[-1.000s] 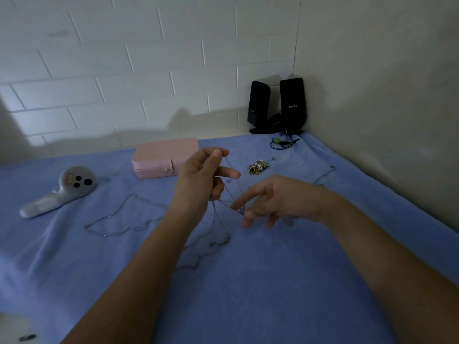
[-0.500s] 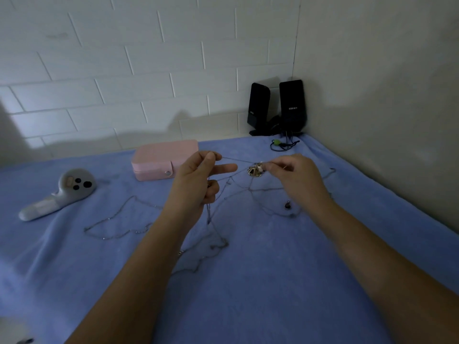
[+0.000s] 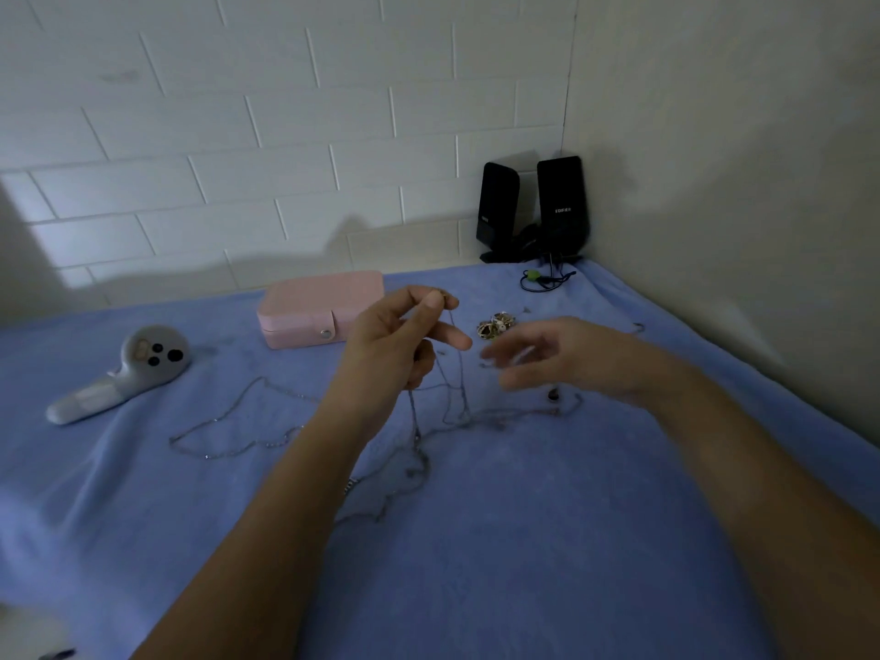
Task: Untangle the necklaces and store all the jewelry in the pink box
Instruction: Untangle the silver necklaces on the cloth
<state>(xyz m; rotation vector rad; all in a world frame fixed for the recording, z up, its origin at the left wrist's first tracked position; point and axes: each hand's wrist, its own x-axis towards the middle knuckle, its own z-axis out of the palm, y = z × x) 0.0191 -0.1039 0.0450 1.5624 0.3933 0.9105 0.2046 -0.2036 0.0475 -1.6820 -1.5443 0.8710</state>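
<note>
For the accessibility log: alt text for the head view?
A person's left hand pinches a thin silver necklace chain lifted off a blue cloth; the blurred right hand hovers open beside it. A closed pink jewelry box sits behind.

The left arm and right arm are bare all the way up. The left hand looks sharp, the right hand blurry.

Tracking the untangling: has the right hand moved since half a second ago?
Yes. The right hand has dropped nearer the camera, away from the jewelry pile it reached.
</note>
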